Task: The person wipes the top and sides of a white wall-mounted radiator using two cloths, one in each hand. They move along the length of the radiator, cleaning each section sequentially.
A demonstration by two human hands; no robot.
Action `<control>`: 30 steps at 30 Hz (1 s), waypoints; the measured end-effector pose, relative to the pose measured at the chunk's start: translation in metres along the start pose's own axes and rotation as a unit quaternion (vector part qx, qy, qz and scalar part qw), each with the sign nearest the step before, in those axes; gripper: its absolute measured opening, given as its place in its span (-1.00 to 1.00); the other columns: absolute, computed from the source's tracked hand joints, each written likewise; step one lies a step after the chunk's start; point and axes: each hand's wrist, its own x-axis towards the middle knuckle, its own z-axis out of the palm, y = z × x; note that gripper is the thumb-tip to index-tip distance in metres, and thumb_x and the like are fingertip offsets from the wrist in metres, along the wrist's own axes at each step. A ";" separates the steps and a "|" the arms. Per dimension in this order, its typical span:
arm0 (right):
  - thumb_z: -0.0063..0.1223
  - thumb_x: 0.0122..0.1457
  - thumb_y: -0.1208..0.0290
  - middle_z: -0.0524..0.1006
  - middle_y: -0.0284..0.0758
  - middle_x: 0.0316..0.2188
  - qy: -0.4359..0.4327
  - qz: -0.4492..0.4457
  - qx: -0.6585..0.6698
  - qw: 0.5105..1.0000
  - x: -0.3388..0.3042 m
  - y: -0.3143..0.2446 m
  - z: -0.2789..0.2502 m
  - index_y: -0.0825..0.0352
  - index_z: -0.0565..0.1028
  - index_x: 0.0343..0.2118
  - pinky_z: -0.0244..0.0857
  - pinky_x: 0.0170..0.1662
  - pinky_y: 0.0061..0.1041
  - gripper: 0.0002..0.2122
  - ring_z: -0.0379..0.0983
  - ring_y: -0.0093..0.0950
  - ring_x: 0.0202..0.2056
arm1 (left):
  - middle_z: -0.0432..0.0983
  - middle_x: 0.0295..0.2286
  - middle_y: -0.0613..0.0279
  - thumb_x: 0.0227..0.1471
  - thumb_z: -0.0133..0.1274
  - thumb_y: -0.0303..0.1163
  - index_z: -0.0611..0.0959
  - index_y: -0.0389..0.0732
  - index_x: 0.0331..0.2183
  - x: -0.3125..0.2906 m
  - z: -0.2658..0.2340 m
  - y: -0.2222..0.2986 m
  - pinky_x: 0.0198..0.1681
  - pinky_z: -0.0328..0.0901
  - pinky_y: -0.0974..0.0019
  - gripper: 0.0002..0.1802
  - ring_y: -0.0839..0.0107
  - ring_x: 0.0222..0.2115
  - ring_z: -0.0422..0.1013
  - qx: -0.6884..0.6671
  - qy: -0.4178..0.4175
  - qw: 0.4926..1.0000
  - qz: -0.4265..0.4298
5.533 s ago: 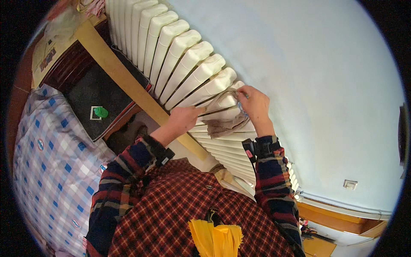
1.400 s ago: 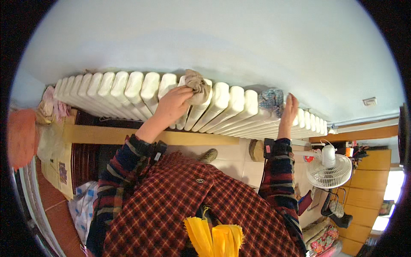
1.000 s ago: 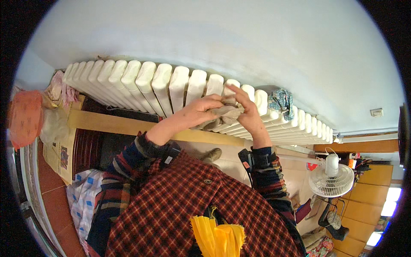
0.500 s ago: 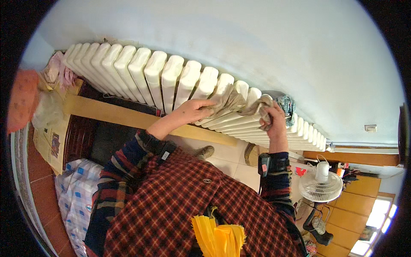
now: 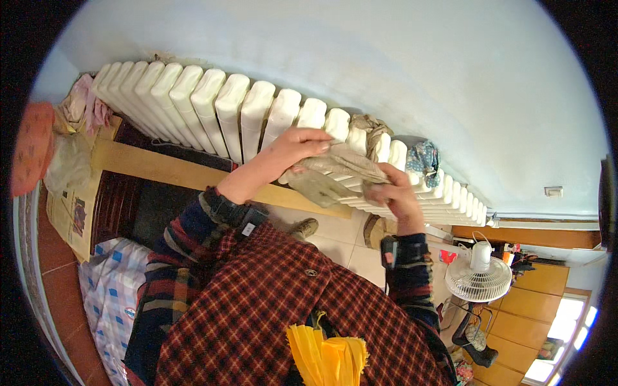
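Note:
A thin grey-brown cloth (image 5: 351,161) is stretched between my two hands in front of the white radiator (image 5: 235,103). My left hand (image 5: 293,157) pinches its left end, with part of the cloth hanging down below. My right hand (image 5: 399,193) is closed on the other end, a little lower and nearer to me. Behind the held cloth, a similar crumpled brownish cloth (image 5: 373,132) drapes over the radiator's top. To its right a blue patterned cloth (image 5: 423,157) lies over several sections.
A wooden board (image 5: 161,167) runs along the radiator's front at the left. Pink cloth (image 5: 96,109) and a clear plastic bag (image 5: 69,164) sit by its far left end. A white fan (image 5: 479,276) stands at the right. Below are shoes (image 5: 304,228) on the tiled floor.
Both hands have come slightly lower, and the right hand has moved toward me. The held cloth is now spread between them. A brownish cloth now shows left behind on the radiator.

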 end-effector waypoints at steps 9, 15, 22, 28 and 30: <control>0.16 -0.24 0.65 0.53 -0.16 -0.62 -0.034 0.000 0.130 0.991 -0.081 -0.040 0.001 0.60 0.54 -0.34 0.10 -0.71 -0.64 -0.70 0.33 -0.58 -0.74 | 0.41 -0.05 0.05 0.09 0.06 -0.10 0.38 -0.09 0.15 0.013 0.023 -0.054 -0.02 0.26 0.25 -0.37 0.29 -0.15 0.39 0.157 -0.268 0.941 0.134; 0.11 0.04 0.57 0.53 -0.29 -0.51 -0.083 -0.156 0.037 0.984 -0.040 -0.050 0.016 0.42 0.54 -0.36 0.24 -0.53 -0.64 -0.90 0.43 -0.57 -0.54 | 0.24 0.12 0.11 0.08 0.08 -0.05 0.27 -0.09 0.21 0.021 0.057 -0.041 0.10 0.19 0.21 -0.27 0.32 0.05 0.24 0.065 -0.288 0.938 0.180; 0.06 0.15 0.54 0.51 -0.49 -0.40 0.125 -0.125 -0.157 0.972 0.034 -0.030 -0.008 0.36 0.52 -0.24 0.25 -0.27 -0.70 -0.88 0.38 -0.69 -0.37 | 0.49 -0.33 0.19 0.23 -0.15 0.00 0.46 -0.32 -0.10 0.025 0.049 -0.076 -0.18 0.29 0.31 -0.47 0.39 -0.31 0.40 -0.170 -0.251 0.953 -0.029; 0.13 0.08 0.42 0.55 -0.36 -0.43 0.145 -0.101 -0.402 0.898 0.115 -0.001 -0.019 0.36 0.54 -0.24 0.30 -0.30 -0.56 -0.80 0.45 -0.55 -0.39 | 0.40 -0.57 0.20 0.28 -0.29 -0.09 0.45 -0.24 -0.28 0.051 0.047 -0.107 -0.67 0.14 0.40 -0.60 0.54 -0.75 0.13 -0.259 -0.168 0.947 -0.094; 0.14 0.02 0.37 0.56 -0.25 -0.45 0.162 -0.109 -0.469 0.861 0.137 0.003 -0.015 0.32 0.55 -0.29 0.35 -0.27 -0.43 -0.80 0.51 -0.36 -0.38 | 0.40 -0.57 0.21 0.28 -0.29 -0.11 0.46 -0.21 -0.27 0.064 0.051 -0.107 -0.68 0.13 0.40 -0.62 0.53 -0.76 0.13 -0.384 -0.121 0.903 -0.149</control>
